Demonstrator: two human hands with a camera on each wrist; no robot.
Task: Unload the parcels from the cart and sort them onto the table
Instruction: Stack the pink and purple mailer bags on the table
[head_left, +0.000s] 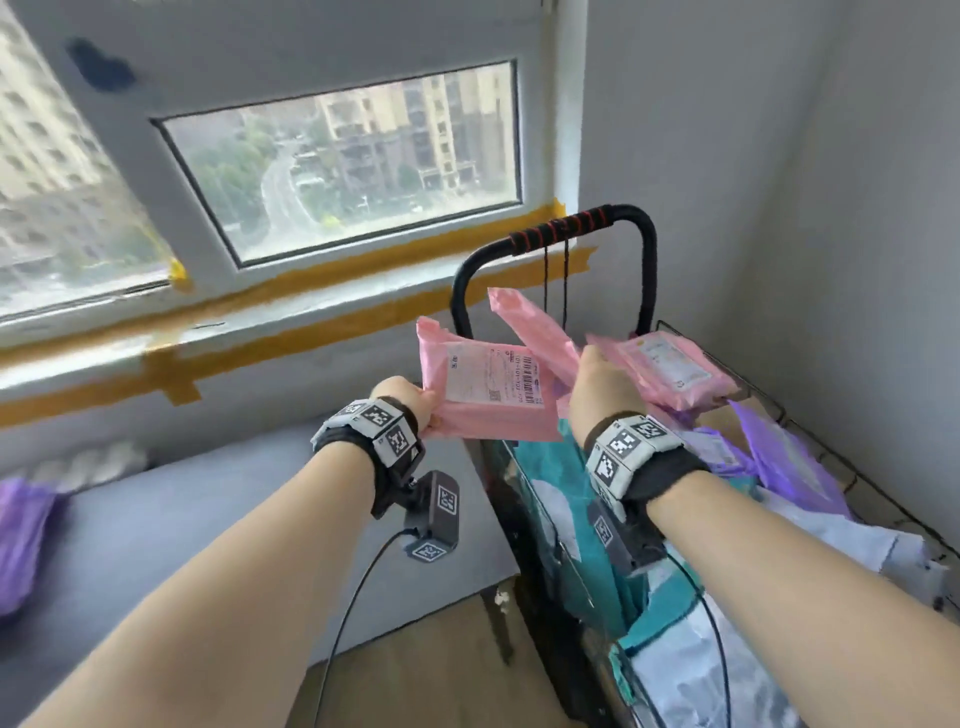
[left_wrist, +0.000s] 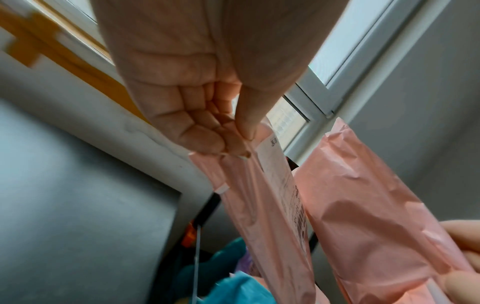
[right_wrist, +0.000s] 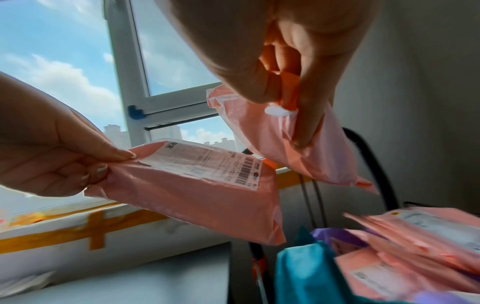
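My left hand (head_left: 415, 405) pinches the corner of a pink parcel (head_left: 488, 395) with a white barcode label, held up over the cart's left edge; the same left hand (left_wrist: 233, 142) and labelled pink parcel (right_wrist: 197, 197) show in the wrist views. My right hand (head_left: 597, 384) grips a second pink parcel (head_left: 535, 332) lifted above the cart; that right hand (right_wrist: 293, 115) pinches its top edge, and the second pink parcel (left_wrist: 363, 216) hangs beside the first. More pink parcels (head_left: 670, 374) lie at the back of the black wire cart (head_left: 639, 249).
The cart also holds teal (head_left: 566, 499), purple (head_left: 779, 457) and white-grey (head_left: 691, 670) bags. A grey table (head_left: 208, 499) lies left of the cart, with a purple parcel (head_left: 21, 540) at its left edge. Window sill with yellow tape (head_left: 311, 322) runs behind.
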